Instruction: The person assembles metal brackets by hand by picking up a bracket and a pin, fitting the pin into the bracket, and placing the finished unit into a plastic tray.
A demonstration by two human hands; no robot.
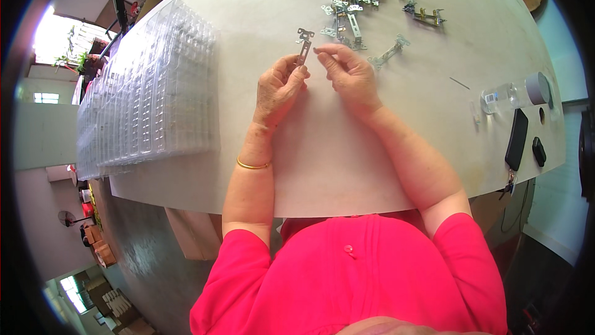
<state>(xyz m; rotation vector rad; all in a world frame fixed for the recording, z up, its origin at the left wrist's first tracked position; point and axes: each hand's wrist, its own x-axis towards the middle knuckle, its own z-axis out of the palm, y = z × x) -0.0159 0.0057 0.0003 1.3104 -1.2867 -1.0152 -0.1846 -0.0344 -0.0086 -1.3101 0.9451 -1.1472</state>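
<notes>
Between the thumb and fingers of my left hand (282,89) a narrow metal bracket (304,48) stands up, with a long slot in its body and a wider, lobed end at the top. My right hand (351,76) is just to the right of it, thumb and forefinger pinched close to the bracket's side. Whatever is in that pinch, if anything, is too small to make out. Beyond my right hand lies a single bracket (390,52), and farther back is a heap of similar metal brackets (353,6).
Stacked clear plastic trays (152,93) stand on the table (322,161) at left. Another bracket group (427,17) lies at the back right. At right are a thin rod (459,83), a clear bottle (499,99), a black phone-like object (516,140) and a small black object (538,151).
</notes>
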